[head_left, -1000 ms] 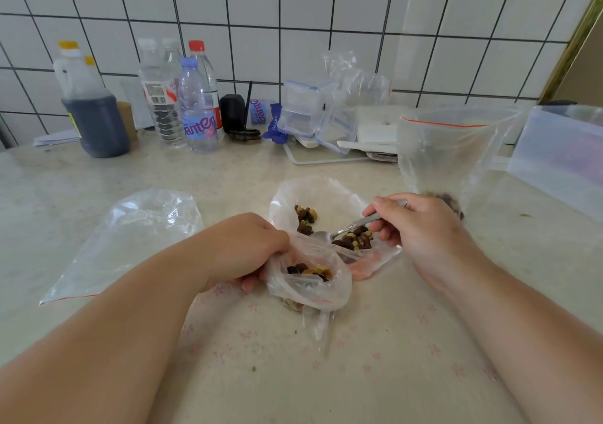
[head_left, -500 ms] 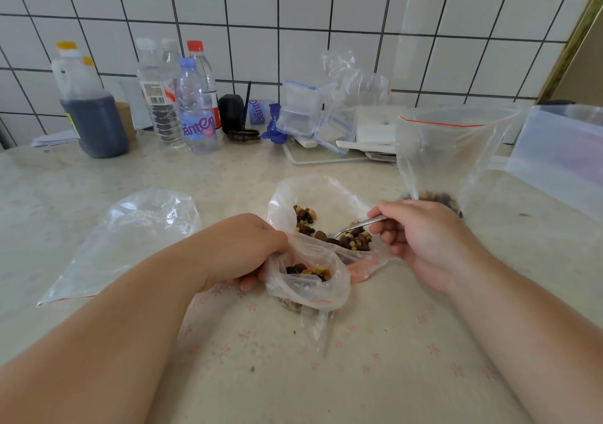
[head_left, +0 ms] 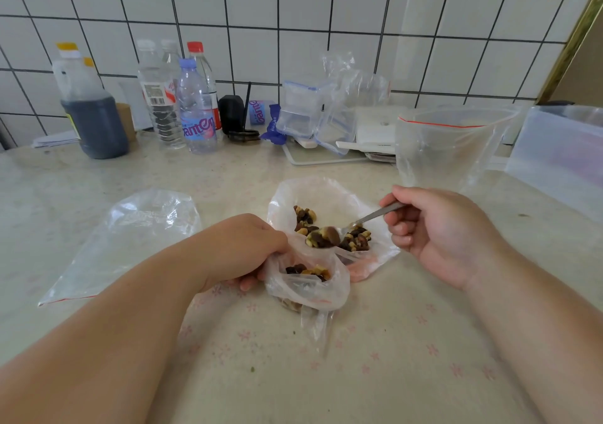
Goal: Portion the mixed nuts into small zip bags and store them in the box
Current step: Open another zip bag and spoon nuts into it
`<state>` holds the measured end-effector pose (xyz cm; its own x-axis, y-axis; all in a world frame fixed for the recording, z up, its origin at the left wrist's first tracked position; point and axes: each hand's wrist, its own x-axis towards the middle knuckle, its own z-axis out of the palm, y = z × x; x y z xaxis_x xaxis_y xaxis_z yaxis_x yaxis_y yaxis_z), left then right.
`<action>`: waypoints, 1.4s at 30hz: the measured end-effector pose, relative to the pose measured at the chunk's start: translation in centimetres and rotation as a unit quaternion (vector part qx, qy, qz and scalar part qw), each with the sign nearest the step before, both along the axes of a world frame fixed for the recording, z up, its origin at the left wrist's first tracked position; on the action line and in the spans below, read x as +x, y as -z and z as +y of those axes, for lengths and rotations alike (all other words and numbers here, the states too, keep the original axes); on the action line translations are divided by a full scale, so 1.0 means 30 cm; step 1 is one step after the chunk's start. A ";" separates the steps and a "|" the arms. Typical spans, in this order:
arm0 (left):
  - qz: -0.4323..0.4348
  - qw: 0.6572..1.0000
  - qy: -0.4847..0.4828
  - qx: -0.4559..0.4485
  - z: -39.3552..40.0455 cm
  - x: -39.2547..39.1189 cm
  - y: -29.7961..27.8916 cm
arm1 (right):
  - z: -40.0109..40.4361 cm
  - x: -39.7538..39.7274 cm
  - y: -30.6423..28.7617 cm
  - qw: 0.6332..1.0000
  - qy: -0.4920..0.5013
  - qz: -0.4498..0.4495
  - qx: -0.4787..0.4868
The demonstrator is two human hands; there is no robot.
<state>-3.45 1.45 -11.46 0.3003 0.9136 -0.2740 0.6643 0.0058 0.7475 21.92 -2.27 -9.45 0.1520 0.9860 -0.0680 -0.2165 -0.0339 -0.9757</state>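
My left hand [head_left: 241, 250] grips the rim of a small clear zip bag [head_left: 310, 290], holding its mouth open; a few mixed nuts lie inside. My right hand [head_left: 434, 231] holds a metal spoon [head_left: 375, 216] by the handle. The spoon's bowl, heaped with nuts, hovers just above the small bag's mouth. Behind it lies a larger open plastic bag [head_left: 323, 195] with loose mixed nuts [head_left: 357, 241] in it. A translucent plastic box [head_left: 561, 159] stands at the right edge.
A flat empty zip bag [head_left: 130, 241] lies to the left. An upright open zip bag [head_left: 447, 149] stands behind my right hand. Several bottles [head_left: 195, 110], a dark jug [head_left: 91, 113] and stacked clear containers [head_left: 310, 110] line the tiled wall.
The spoon rose out of the nut pile with a heaped load and moved left toward the small bag's mouth. My left hand stayed on the small bag.
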 end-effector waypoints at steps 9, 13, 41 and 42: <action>0.006 1.000 0.006 0.009 -0.007 0.000 -0.010 | -0.070 -0.053 0.014 0.903 -0.154 -0.346 0.205; 0.010 1.000 0.008 0.012 -0.006 0.002 -0.011 | -0.080 -0.053 0.011 0.897 -0.182 -0.331 0.230; -0.003 1.000 0.011 0.022 -0.007 0.003 -0.005 | 0.017 -0.002 0.052 0.957 0.065 -0.264 0.105; -0.003 1.000 0.010 0.021 -0.007 0.002 -0.006 | 0.017 -0.003 0.052 0.960 0.066 -0.255 0.097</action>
